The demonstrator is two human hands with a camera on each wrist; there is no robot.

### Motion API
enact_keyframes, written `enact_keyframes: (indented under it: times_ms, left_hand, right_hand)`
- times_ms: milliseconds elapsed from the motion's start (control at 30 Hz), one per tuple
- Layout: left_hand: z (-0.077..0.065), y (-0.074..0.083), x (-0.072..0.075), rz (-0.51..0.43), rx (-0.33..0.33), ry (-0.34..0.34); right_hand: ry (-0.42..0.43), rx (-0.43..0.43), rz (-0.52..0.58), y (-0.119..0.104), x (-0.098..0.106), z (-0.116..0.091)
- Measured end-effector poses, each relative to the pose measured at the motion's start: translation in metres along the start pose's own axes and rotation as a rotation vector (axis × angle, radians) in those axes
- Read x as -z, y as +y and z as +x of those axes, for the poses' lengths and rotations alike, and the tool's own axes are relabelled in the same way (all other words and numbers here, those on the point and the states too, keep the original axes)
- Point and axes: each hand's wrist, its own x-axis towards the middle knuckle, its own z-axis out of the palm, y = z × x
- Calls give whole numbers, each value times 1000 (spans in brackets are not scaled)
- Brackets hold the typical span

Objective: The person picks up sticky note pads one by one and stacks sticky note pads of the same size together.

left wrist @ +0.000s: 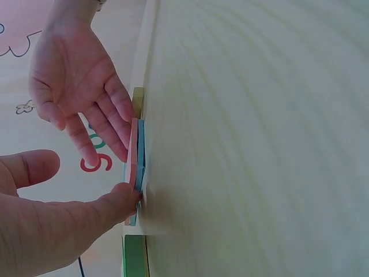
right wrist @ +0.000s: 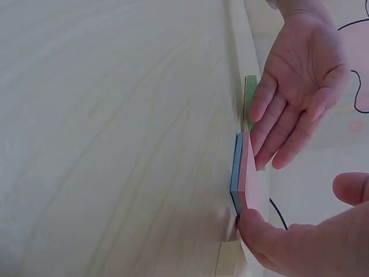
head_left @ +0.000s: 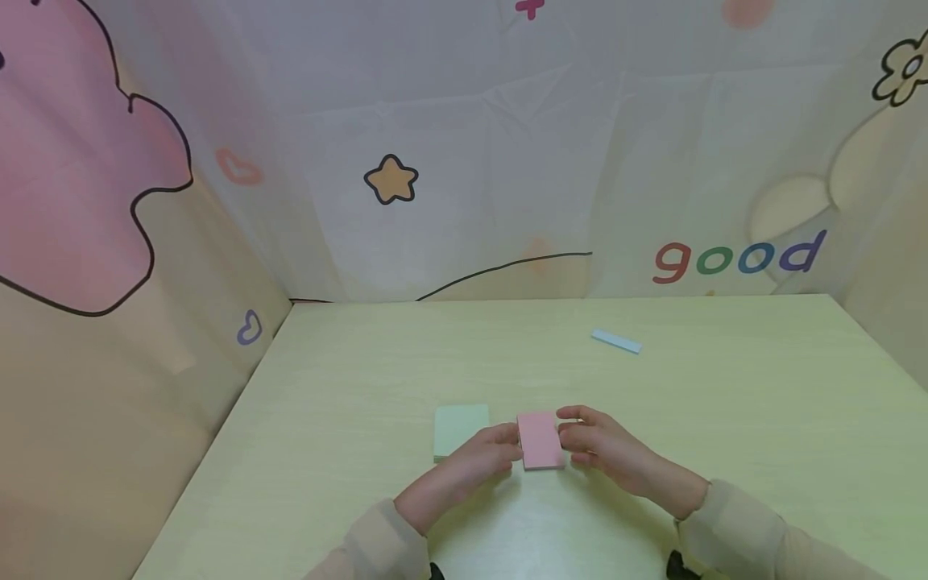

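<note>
A pink sticky note pad (head_left: 540,441) lies on top of a blue sticky note pad (right wrist: 236,164), flat on the table. My left hand (head_left: 482,457) is at the stack's left side, its fairly straight fingertips touching the edge. From the opposite side my right hand (head_left: 612,451) meets the right edge with relaxed, extended fingers. Neither hand curls round the stack. In the head view the blue pad is hidden under the pink one; both wrist views show the two layers edge-on, roughly lined up. Left of the stack, partly behind my left hand, lies a green sticky note pad (head_left: 461,427).
Farther back on the right, a narrow pale blue strip (head_left: 616,341) lies at a slant on the pale wooden table (head_left: 348,362). A printed cloth (head_left: 471,201) hangs behind the table's far edge and along both sides.
</note>
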Motion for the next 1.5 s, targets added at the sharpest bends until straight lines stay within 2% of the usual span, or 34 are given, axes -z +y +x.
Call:
enact_keyframes:
  times_ms: [400,633,833,1133,1500]
  left_hand:
    - [-1,0,1,2,-11,1]
    - [-5,3,0,6,-40,78]
    - [-4,6,0,25,-47,100]
    - [-1,9,-4,-6,-69,128]
    - [-1,7,-3,-28,-76,130]
  right_hand:
    - [0,-18,-8,-3,3,1]
    - [13,-16,-17,-14,13,-1]
    - [-27,3,-63,-19,27,0]
    - [-19,52,-221,-26,45,6]
    - [122,59,-427,-27,72,24]
